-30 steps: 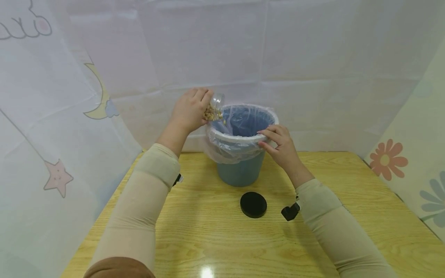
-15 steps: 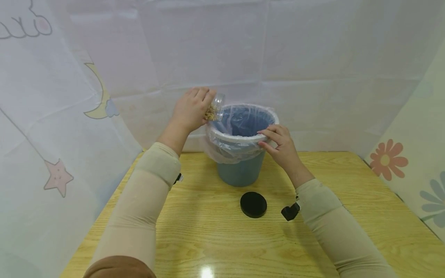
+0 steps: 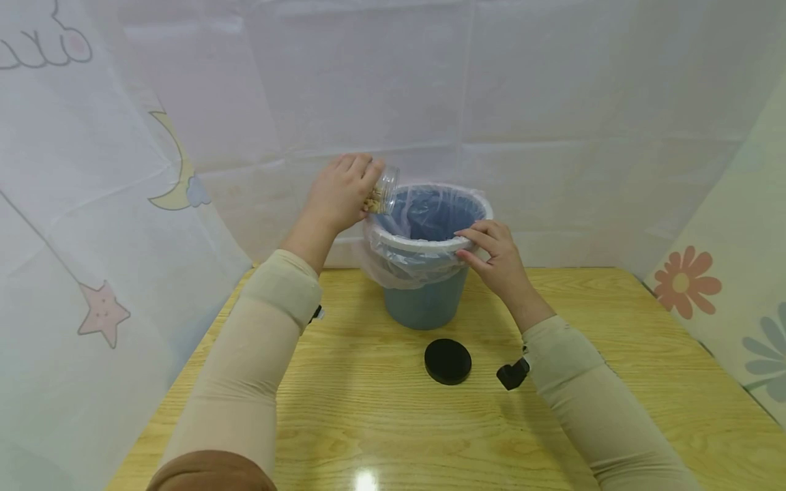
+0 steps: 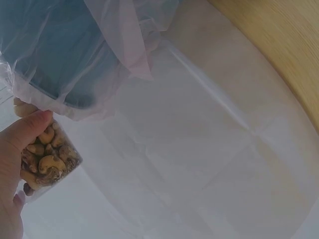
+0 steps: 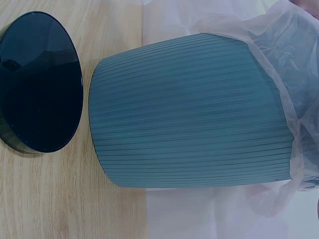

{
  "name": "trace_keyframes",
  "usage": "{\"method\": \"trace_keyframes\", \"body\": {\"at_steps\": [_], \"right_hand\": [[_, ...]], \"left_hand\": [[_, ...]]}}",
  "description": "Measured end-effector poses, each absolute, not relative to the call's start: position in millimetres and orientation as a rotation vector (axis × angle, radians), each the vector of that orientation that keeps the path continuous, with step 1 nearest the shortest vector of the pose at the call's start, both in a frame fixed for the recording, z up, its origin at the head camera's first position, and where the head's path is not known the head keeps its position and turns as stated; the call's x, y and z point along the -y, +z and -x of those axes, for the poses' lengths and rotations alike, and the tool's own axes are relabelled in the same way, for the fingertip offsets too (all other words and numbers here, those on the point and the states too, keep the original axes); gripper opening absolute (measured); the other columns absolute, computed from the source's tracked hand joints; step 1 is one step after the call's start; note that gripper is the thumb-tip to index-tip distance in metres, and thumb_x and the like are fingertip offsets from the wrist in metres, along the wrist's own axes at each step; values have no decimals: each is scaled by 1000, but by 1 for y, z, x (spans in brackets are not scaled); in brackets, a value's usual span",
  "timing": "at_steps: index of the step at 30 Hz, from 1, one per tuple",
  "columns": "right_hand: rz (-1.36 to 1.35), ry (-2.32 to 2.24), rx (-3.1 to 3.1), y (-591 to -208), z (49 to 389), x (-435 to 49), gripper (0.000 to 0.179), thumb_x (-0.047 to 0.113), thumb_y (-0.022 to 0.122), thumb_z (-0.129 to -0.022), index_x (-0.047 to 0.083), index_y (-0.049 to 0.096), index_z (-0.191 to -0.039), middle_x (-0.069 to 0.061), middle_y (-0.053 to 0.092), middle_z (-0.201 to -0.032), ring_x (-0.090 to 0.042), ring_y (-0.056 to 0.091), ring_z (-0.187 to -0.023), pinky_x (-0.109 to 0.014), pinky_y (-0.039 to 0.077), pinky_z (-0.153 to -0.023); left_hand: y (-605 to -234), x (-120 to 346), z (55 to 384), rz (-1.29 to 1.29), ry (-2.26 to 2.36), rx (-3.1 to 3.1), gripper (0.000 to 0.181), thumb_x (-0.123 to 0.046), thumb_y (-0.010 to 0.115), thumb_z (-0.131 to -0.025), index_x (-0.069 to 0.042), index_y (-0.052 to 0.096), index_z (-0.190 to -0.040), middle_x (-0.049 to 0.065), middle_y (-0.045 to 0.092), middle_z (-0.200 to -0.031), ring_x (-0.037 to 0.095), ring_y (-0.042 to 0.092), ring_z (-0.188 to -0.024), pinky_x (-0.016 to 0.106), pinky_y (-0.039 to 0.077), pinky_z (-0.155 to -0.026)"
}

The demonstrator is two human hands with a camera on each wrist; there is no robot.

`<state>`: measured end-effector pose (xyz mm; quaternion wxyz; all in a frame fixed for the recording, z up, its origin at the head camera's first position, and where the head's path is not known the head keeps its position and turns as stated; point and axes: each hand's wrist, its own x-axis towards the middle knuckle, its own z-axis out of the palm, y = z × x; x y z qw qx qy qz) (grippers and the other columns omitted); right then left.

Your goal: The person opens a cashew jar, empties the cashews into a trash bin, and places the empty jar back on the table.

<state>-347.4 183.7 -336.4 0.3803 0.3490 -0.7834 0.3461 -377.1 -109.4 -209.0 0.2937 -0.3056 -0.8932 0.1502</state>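
Note:
My left hand (image 3: 340, 191) grips a clear jar (image 3: 388, 187) tilted on its side, its mouth at the left part of the bin's rim. Tan, curved, cashew-like nuts (image 4: 50, 157) lie inside the jar; the left wrist view shows the thumb pressed along its side. Below stands a blue ribbed trash bin (image 3: 424, 300) with a white rim. A thin translucent bag (image 3: 399, 269) lines it and hangs over the outside. At the near right of the rim, my right hand (image 3: 496, 256) pinches the edge and the bag between thumb and fingers.
A round black lid (image 3: 447, 361) lies on the wooden table (image 3: 368, 409) just in front of the bin. A pale printed sheet (image 3: 522, 102) hangs close behind the bin and along both sides. Black wrist mounts (image 3: 512, 374) stick out below the sleeves.
The jar has shifted slightly right with the left hand. Nuts seen at its mouth a second ago are gone from there, and fewer show inside. The right hand has not moved.

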Motion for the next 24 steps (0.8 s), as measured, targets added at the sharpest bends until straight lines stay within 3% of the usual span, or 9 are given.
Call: {"method": "trace_keyframes", "body": {"at_steps": [12,24], "right_hand": [[-909,870,1980,-335,347,-183,33,4,74,-72,2,67,-104,-11,56,-102,-29,44,-103,-43,33,-89],[-910,867,1974,-335,348,-183,35,2,75,-71,4,67,-105,-11,56,-102,-30,44,-103,-44,33,-88]], "left_hand": [[-209,106,377,800,495,2363,89,-36,77,-71,-9,26,-139,17,35,-136,32,31,-128,43,25,-107],[-210,105,380,793,529,2368,90,-38,75,-73,-8,24,-141,17,33,-139,33,32,-128,45,25,-107]]}}
